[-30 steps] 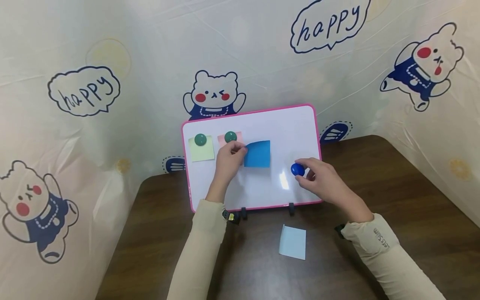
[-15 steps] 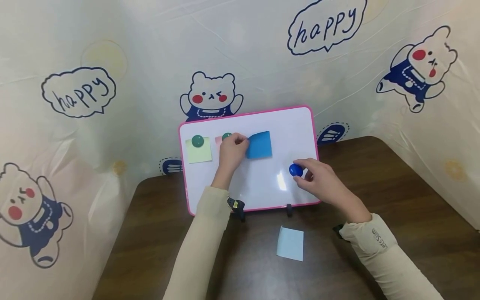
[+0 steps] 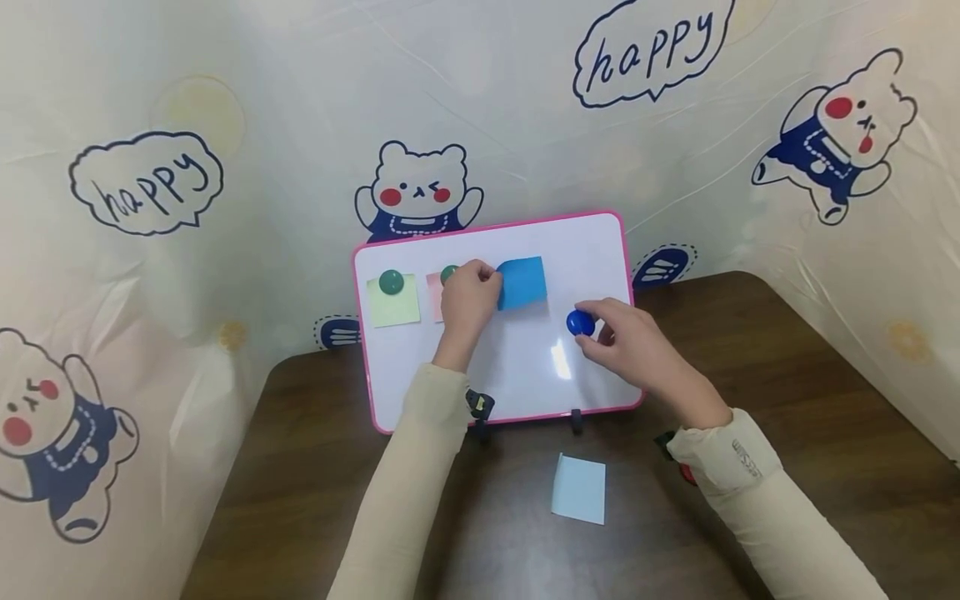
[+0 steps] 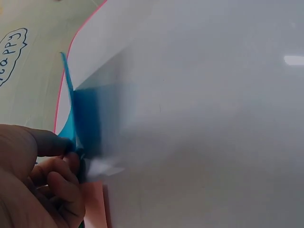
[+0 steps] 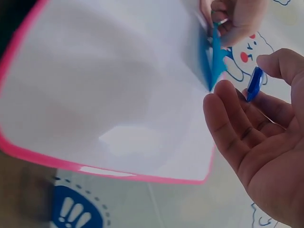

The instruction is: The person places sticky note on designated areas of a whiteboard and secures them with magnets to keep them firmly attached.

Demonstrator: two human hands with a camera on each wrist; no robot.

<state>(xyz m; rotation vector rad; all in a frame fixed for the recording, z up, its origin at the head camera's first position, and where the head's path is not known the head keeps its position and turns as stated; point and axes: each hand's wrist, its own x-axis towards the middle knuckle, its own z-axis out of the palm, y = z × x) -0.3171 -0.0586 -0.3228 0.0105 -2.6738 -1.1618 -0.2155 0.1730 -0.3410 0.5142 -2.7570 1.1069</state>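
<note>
My left hand (image 3: 471,302) pinches the left edge of a blue sticky note (image 3: 522,282) at the whiteboard (image 3: 517,367). In the left wrist view the note (image 4: 69,102) stands at an angle off the board and casts a shadow on it. Between thumb and fingers, my right hand (image 3: 637,340) holds a round blue magnet (image 3: 581,322) in front of the board's right part. The right wrist view shows that magnet (image 5: 255,84) edge-on, apart from the note. A green sticky note (image 3: 393,303) and a pink one (image 3: 434,297), partly behind my left hand, are on the board under green magnets (image 3: 392,282).
A light blue sticky note (image 3: 579,490) lies on the brown wooden table (image 3: 300,500) in front of the board. Black feet (image 3: 577,421) hold up the pink-framed board. A printed curtain (image 3: 285,150) hangs behind and at the sides.
The left hand has carried the blue note up and slightly right across the board. My right hand has moved up and left with the magnet, closer to the note.
</note>
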